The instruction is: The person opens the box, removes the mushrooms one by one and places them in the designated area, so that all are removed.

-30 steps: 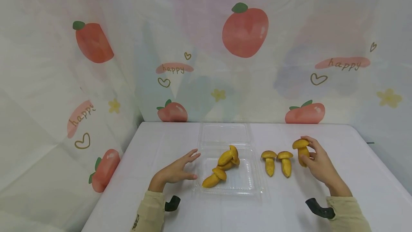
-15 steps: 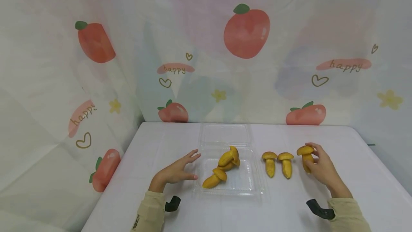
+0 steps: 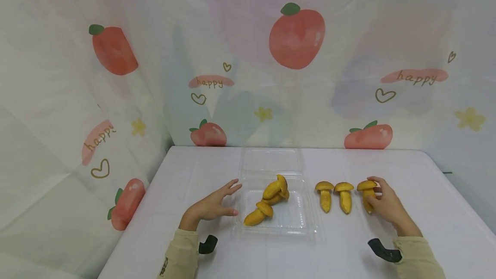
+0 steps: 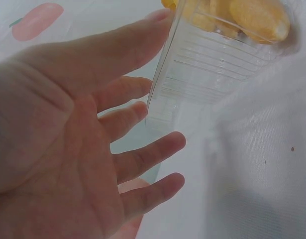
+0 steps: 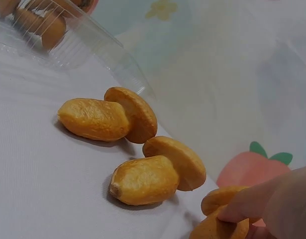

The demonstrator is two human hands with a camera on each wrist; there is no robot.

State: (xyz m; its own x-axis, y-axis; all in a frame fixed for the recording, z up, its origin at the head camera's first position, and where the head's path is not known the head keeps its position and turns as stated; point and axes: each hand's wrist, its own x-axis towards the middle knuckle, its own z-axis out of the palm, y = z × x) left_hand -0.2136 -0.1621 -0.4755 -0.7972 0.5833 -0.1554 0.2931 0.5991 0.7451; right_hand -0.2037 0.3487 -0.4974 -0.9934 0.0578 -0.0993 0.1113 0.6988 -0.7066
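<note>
My right hand (image 3: 389, 205) holds a yellow mushroom (image 3: 366, 185) by its stem, at the right end of a row on the table. Two more mushrooms, one in the middle (image 3: 344, 197) and one on the left (image 3: 324, 196), lie beside it with caps toward the back. An open clear plastic box (image 3: 292, 221) has several mushrooms (image 3: 258, 214) heaped inside. At the box's left side is my left hand (image 3: 211, 205), fingers spread and holding nothing. In the left wrist view its thumb and some fingertips are close to the box wall (image 4: 207, 64); contact is unclear.
The box's clear lid (image 3: 271, 161) lies folded back toward the rear of the white table (image 3: 333, 249). A fruit-printed cloth (image 3: 248, 55) hangs behind the table and along its left side.
My right hand has lowered the mushroom toward the table, bringing it into line with the other two. The left hand has stayed in place.
</note>
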